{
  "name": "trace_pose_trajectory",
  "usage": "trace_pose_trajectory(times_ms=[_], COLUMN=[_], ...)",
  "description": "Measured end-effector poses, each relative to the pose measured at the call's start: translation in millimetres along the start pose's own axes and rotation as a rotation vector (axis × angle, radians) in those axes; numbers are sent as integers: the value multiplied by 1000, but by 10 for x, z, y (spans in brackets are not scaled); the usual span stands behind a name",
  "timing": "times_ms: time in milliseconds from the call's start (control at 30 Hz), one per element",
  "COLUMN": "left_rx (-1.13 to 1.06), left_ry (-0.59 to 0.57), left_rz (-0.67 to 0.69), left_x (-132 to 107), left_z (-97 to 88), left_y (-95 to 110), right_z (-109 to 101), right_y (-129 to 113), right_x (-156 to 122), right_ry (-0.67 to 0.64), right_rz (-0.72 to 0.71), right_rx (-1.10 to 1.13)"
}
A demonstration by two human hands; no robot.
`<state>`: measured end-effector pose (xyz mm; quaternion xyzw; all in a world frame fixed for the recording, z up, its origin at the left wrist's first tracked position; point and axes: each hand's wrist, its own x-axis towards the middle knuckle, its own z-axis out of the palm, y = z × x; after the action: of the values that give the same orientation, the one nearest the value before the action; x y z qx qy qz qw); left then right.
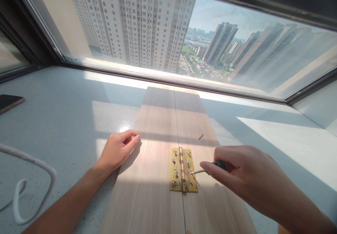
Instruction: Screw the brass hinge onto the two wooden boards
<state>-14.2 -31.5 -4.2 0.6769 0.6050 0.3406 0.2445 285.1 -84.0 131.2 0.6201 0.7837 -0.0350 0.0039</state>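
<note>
A brass hinge (181, 171) lies open across the seam between two pale wood boards (158, 121). Screws stand in most of its holes, their heads raised; the lowest hole on the right leaf shows no screw. My right hand (242, 178) is closed around the dark handle of a screwdriver (219, 164). Its shaft points left, with the tip at a screw (192, 173) in the right leaf. My left hand (122, 148) rests by the left board's edge, thumb and forefinger together, nothing visible between them. One loose screw (201, 136) lies on the right board above the hinge.
The boards lie on a speckled white sill (71, 121) below a dark-framed window (168, 81). At the left are a white cable (51, 172), looped near the front, and a dark flat object (10, 102) resembling a phone. Sunlight and shadow bands cross the surface.
</note>
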Motion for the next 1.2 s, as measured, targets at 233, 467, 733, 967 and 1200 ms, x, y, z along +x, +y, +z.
trace_pose_trajectory(times_ms=[233,467,733,967,1200], left_rx=[12,-35,-86,-90,-91], left_ry=[10,24,14,4,-26], left_rz=[1,-2,-19,4,-22], left_x=[-4,-1,1,-6,-11], left_z=[-9,-16,-33,-39,-41], left_y=[-20,-22,10,6,-4], right_z=[-39,-149,-140,-175,-177], right_y=[-67,-235,-256,-352,-282], right_x=[-43,-52,12,66,21], right_ry=[-24,-185,-277,-342,-391], right_rz=[-50,-293,-517,-180,-568], right_rx=[-74,-435,-445,-478,-627])
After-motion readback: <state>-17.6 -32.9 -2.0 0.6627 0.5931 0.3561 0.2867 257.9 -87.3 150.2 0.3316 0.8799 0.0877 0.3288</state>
